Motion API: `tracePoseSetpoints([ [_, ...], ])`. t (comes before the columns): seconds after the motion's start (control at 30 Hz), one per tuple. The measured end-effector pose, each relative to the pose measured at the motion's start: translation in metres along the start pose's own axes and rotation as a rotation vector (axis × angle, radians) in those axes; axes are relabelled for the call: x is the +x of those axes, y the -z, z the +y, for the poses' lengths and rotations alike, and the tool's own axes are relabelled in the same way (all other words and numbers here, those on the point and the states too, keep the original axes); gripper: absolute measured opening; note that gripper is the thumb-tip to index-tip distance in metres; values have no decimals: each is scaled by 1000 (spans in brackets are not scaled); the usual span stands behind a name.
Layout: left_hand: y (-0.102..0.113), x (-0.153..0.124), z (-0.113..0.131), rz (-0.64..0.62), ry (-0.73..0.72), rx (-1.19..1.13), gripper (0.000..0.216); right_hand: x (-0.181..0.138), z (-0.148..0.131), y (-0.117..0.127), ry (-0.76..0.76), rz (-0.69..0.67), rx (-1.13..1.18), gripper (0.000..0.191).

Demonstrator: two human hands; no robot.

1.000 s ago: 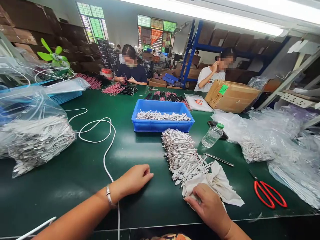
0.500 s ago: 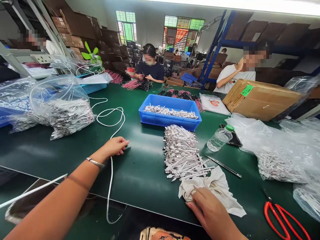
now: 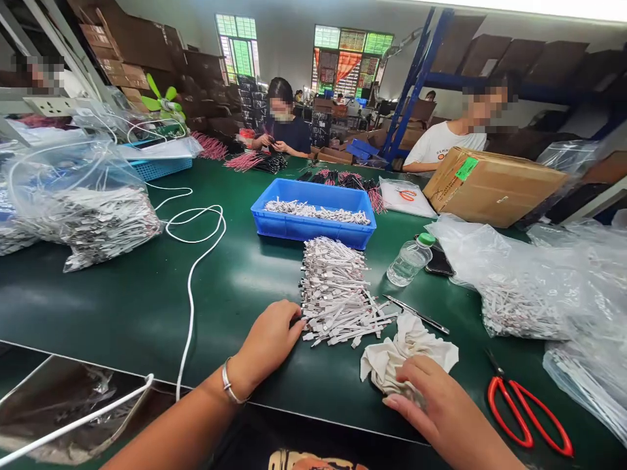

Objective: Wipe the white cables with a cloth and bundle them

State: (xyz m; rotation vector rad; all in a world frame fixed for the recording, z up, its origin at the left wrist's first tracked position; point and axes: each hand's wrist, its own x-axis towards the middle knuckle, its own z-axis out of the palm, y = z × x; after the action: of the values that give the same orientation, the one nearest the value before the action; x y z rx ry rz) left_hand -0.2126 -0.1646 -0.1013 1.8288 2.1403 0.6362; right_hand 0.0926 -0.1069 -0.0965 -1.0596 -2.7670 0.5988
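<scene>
A long pile of small white connector pieces (image 3: 336,290) lies on the green table (image 3: 147,307) in front of me. My left hand (image 3: 272,339) rests at the pile's near left edge, fingers curled against the pieces. My right hand (image 3: 441,408) lies flat on a crumpled white cloth (image 3: 409,349) just right of the pile, fingers stretched out. A blue tray (image 3: 313,212) holding more white pieces stands behind the pile.
Metal tweezers (image 3: 416,314), a small water bottle (image 3: 409,260) and red scissors (image 3: 526,414) lie to the right. Plastic bags of white pieces (image 3: 93,215) sit left and right. A white cable (image 3: 193,261) loops across the table. A cardboard box (image 3: 490,186) and two seated people are beyond.
My left hand has moved right from the white cable to the near edge of the pile. The right hand stays on the cloth, which is now more bunched.
</scene>
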Motion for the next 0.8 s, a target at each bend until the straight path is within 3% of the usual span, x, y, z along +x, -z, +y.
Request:
tracePoseSetpoints([
  [0.17,-2,2,-4,-8,-93,109,15,-2,-14,-26,-6,185,-62,31],
  [0.3,-6,3,-4,-15,-152,188,20,3,-38,-39,5,139,-2,26],
  [0.4,-6,4,-5,-19,-172,172,24,9,-56,-44,104,122,50,25],
  [0.57,6,-1,-7,-29,-56,-33,21,24,-75,-56,272,172,62,23],
  [0.7,23,-14,3,-73,66,-230,22,32,-79,-50,411,204,142,38],
  [0.8,30,-27,20,-177,59,-370,21,29,-65,-34,324,250,221,26],
])
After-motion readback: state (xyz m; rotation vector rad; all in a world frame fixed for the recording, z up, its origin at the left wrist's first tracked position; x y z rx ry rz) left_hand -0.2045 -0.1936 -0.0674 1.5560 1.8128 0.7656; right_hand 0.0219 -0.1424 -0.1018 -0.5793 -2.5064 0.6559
